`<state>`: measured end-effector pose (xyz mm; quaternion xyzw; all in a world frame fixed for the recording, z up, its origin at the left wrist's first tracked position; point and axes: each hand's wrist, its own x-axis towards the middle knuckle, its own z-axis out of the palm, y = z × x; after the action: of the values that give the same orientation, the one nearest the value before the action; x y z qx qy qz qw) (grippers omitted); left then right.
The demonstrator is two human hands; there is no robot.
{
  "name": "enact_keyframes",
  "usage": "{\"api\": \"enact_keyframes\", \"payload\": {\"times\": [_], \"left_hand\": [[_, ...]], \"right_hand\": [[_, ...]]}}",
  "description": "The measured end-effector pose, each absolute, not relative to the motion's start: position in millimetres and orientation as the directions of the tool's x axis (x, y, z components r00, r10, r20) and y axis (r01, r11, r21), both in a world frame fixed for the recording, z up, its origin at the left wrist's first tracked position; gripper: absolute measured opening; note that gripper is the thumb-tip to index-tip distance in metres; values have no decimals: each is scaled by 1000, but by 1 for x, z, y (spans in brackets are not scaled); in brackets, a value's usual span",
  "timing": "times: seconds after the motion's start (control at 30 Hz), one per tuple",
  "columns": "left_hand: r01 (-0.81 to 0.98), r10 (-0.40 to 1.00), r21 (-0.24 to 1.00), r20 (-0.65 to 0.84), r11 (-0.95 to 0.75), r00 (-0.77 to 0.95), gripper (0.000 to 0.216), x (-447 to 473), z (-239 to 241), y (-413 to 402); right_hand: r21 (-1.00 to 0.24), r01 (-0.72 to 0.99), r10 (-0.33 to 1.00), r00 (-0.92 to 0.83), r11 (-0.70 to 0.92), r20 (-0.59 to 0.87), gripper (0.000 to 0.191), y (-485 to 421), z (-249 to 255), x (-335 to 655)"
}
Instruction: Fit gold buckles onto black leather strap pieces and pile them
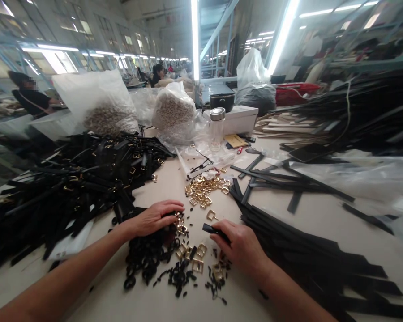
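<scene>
My right hand (238, 241) is closed around a black strap (212, 229), whose squared end sticks out past the fingertips to the left. My left hand (156, 218) reaches over a heap of black strap loops (144, 259), fingers stretched out and thumb apart. Its fingertips are right at some gold buckles (181, 226); whether they touch one is unclear. A single gold buckle (211, 215) lies just above the strap end. More buckles (198, 264) lie between the hands, among small black pieces (180, 277).
Behind the hands is a pile of gold buckles (204, 190). Buckled black straps (104, 174) are heaped at left; plain black strips (295, 241) fan out at right. Farther back stand a glass bottle (216, 132), a white box (243, 120) and filled plastic bags (173, 109).
</scene>
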<state>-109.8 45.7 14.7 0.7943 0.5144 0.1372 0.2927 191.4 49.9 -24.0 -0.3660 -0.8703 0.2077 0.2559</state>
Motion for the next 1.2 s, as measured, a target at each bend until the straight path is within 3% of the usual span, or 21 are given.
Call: {"api": "enact_keyframes", "payload": {"times": [0.07, 0.17, 0.2, 0.3, 0.43, 0.5, 0.6, 0.7, 0.97, 1.2], "left_hand": [[777, 934, 559, -13, -289, 357, 36, -121, 17, 54], [931, 976, 304, 135, -204, 169, 35, -150, 14, 85], [965, 978, 197, 145, -175, 148, 36, -160, 13, 97], [983, 983, 113, 128, -143, 129, 36, -175, 7, 122], [987, 986, 109, 130, -118, 104, 33, -165, 9, 115], [981, 992, 168, 100, -94, 78, 30, -154, 16, 98], [949, 990, 310, -111, -52, 91, 30, -141, 29, 69], [942, 961, 332, -242, -48, 134, 29, -135, 36, 50], [956, 977, 286, -182, -56, 112, 7, -130, 31, 42], [903, 991, 421, -130, 90, -38, 22, -156, 48, 39]], "right_hand": [[-554, 525, 743, -599, 646, 299, 11, 50, -23, 192], [-556, 527, 745, -597, 643, 296, 12, 51, -24, 192], [-556, 528, 746, -598, 642, 293, 12, 52, -24, 192], [-548, 529, 742, -602, 648, 296, 12, 52, -25, 192], [-541, 532, 742, -594, 652, 310, 14, 53, -27, 192], [-544, 529, 741, -599, 651, 304, 15, 53, -28, 192], [-552, 522, 737, -609, 651, 294, 16, 53, -28, 192], [-552, 528, 744, -599, 645, 297, 15, 53, -28, 192], [-562, 534, 756, -587, 631, 290, 14, 54, -27, 192], [-589, 521, 760, -587, 618, 278, 15, 54, -25, 192]]}}
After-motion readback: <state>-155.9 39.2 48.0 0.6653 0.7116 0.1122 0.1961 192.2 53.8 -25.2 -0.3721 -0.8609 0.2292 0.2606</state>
